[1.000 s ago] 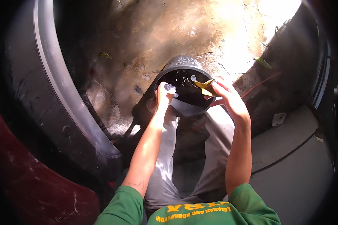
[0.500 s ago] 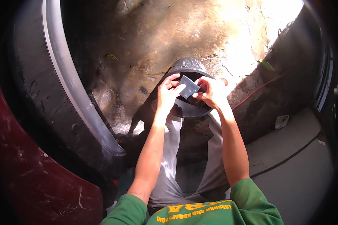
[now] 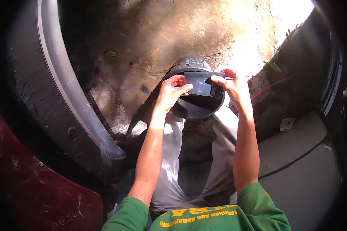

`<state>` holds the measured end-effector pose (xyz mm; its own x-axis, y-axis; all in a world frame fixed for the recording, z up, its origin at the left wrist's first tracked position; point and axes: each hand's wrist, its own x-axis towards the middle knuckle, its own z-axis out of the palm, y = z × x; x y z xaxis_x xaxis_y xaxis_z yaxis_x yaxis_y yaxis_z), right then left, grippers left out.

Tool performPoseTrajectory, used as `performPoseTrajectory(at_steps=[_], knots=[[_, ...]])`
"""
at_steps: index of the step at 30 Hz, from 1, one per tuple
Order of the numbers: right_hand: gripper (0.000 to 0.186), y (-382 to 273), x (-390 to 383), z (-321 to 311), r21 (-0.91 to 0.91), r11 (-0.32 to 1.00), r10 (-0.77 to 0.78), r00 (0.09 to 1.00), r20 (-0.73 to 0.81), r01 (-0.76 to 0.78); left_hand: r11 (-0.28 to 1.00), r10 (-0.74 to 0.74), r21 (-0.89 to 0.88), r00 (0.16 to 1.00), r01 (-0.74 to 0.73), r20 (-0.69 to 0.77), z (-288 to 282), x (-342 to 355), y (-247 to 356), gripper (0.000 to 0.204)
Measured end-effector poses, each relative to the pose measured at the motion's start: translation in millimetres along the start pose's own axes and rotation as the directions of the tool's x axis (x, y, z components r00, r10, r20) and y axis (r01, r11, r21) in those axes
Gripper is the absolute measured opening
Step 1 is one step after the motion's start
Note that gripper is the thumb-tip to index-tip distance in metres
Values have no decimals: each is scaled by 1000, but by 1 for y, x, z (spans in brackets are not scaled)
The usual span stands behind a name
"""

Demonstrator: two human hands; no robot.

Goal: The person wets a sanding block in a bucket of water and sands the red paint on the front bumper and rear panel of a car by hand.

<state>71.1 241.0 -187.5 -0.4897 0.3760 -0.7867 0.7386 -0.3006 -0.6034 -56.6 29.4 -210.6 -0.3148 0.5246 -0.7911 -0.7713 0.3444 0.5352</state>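
A dark blue-grey rectangular sheet (image 3: 198, 84) is stretched between my two hands over a black bucket (image 3: 192, 62) in the centre of the view. My left hand (image 3: 169, 92) pinches the sheet's left end, thumb on top. My right hand (image 3: 235, 86) grips its right side, with the thumb lying on the upper face. The bucket sits between my lower legs, its dark inside partly hidden by the sheet and hands.
A grey curved trim (image 3: 75, 104) and a dark red panel (image 3: 31, 177) run along the left. Stained concrete ground (image 3: 181, 27) lies ahead, with leaves (image 3: 273, 66) and a thin red line (image 3: 268, 88). A grey curved panel (image 3: 297, 173) is at the lower right.
A second ago my right hand held something yellow. Then the grey sheet appeared tilted between both hands; now it lies more level, and my right hand has moved slightly up and rightward.
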Motion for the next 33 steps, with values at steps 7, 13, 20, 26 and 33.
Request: performPoseTrajectory(at_steps=[7,13,20,26,33], knots=[[40,29,4,29,-90,986,-156,965,-210,140,973,-144,-185,989,140,-8,42,-1,-4,27],[48,20,4,11,296,945,21,881,-472,136,493,-33,823,951,283,-306,6,57,-110,37],[68,-13,-12,-14,186,971,-59,907,-418,149,190,100,968,978,164,-185,-13,85,-204,52],[81,20,-22,14,422,900,208,956,-206,-105,829,-87,520,965,208,-248,-14,-30,-74,40],[16,57,-43,106,902,431,-11,1000,-12,15,765,378,593,920,-251,-99,76,-147,49,51]])
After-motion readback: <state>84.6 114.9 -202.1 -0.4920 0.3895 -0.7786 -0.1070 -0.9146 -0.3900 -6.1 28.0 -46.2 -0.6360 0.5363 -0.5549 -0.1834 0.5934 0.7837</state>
